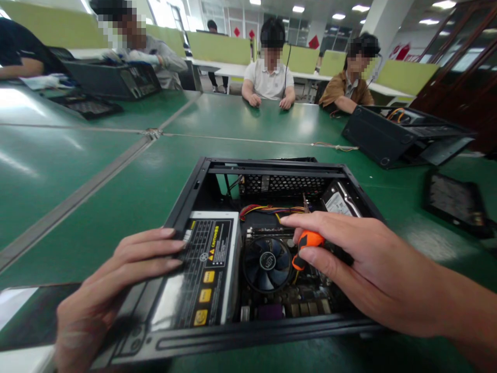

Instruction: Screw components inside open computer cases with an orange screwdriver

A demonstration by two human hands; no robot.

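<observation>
An opened black computer case [229, 331] lies on its side in front of me. My left hand [128, 264] rests on its left edge with the fingers stretched out, fingertips at the silver power supply [212, 259]. Over the case's right part, my right hand [373, 259] grips an orange and black screwdriver [311, 239] between thumb and fingers, index finger pointing left. Where its tip sits I cannot tell. Close beside the handle is the CPU fan [267, 260] on the motherboard. Coloured cables [267, 209] run behind it, and a hard drive [339, 202] sits at the back right.
Across the green table [182, 150], several people sit. Another open case [388, 137] lies at the back right, with a dark panel [454, 202] nearer me. One more case [128, 80] stands back left. A loose cable [337, 147] lies along the table seam.
</observation>
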